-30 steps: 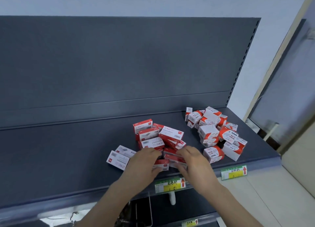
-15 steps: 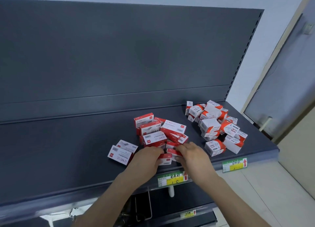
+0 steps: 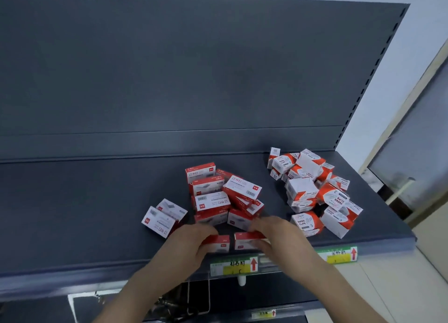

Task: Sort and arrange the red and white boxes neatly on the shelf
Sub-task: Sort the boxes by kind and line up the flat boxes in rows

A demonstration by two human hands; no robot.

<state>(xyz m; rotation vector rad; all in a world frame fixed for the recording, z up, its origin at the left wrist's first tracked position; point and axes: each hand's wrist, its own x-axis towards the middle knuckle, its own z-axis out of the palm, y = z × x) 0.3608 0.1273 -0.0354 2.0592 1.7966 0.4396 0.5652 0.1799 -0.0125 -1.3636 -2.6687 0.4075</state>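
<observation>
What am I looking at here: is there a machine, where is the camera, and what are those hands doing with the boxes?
There is no machine: a person works with bare hands. The only camera sits on the person's head, looking forward and down, so the arms enter from below. On the dark shelf lie two loose heaps of red and white boxes: the flat boxes in the middle and the paper clip boxes to the right. Two more boxes lie apart on the left. The left hand grips a first box at the front edge. The right hand grips a second box beside it, with a small gap between them.
</observation>
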